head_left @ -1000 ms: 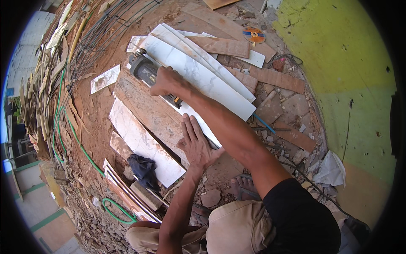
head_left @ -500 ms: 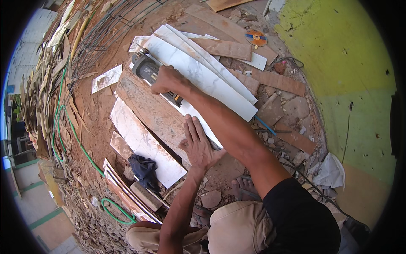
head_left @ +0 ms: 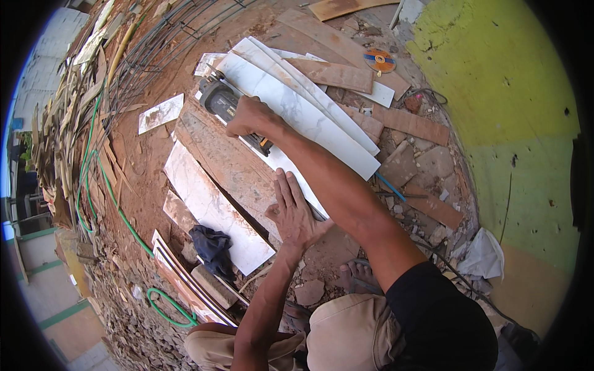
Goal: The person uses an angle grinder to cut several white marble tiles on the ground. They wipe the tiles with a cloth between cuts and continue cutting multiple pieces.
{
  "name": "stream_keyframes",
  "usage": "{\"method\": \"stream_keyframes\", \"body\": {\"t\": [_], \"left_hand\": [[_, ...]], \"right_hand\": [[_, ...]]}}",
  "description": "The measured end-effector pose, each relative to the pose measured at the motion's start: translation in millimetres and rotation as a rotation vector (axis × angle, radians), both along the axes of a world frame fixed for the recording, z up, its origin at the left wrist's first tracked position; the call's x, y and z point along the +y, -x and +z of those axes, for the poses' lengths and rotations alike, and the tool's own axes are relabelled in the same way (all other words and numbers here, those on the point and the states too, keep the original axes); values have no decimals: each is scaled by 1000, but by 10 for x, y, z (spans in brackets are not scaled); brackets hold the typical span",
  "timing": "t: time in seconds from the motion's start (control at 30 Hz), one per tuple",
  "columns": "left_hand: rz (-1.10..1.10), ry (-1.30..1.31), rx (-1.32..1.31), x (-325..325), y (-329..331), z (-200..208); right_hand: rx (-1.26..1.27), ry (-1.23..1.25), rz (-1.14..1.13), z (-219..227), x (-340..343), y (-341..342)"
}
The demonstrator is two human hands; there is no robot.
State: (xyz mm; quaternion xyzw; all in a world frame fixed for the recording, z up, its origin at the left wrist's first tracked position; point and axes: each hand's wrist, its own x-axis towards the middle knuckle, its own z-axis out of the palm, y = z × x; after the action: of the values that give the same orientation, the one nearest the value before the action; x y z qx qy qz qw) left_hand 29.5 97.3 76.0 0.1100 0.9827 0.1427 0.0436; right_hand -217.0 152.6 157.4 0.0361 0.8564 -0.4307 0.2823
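Note:
My right hand [head_left: 252,116] is wrapped round the body of a black handheld power cutter [head_left: 218,102], which rests at the far end of a white marble-patterned tile [head_left: 307,189]. The cutter's blade cannot be made out from here. Nearer to me, my left hand [head_left: 292,213] lies flat with fingers stretched out, pressing on the near part of that tile and on the dusty board [head_left: 230,167] beside it. Along the tile's right side sit more long white tile strips [head_left: 297,102], fanned and overlapping. My right forearm crosses over them.
An orange and blue disc [head_left: 379,60] lies beyond the tiles. Broken brown tile pieces [head_left: 411,125] and a cable [head_left: 455,272] are on the right, by a yellow-green wall [head_left: 495,80]. Left are a white tile [head_left: 213,207], dark cloth [head_left: 213,247], green hose [head_left: 119,213] and steel bars [head_left: 167,43].
The view has shifted slightly. Both hands keep nearly the same places on the cutter and the tile, and I see no clear movement of the cutter along the tile.

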Motion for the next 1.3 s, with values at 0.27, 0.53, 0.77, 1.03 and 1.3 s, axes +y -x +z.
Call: {"method": "stream_keyframes", "body": {"t": [0.27,0.53,0.77,1.03,1.3], "left_hand": [[-2,47,29,-9,3,24],[-5,11,37,0,7,33],[-27,3,75,-10,7,26],[-11,24,10,17,16,103],[-8,13,13,12,14,102]], "right_hand": [[4,0,4,-57,0,-8],[96,13,-40,-115,29,-65],[100,8,-51,-117,48,-119],[99,10,-48,-141,89,-174],[99,14,-43,-162,96,-226]]}}
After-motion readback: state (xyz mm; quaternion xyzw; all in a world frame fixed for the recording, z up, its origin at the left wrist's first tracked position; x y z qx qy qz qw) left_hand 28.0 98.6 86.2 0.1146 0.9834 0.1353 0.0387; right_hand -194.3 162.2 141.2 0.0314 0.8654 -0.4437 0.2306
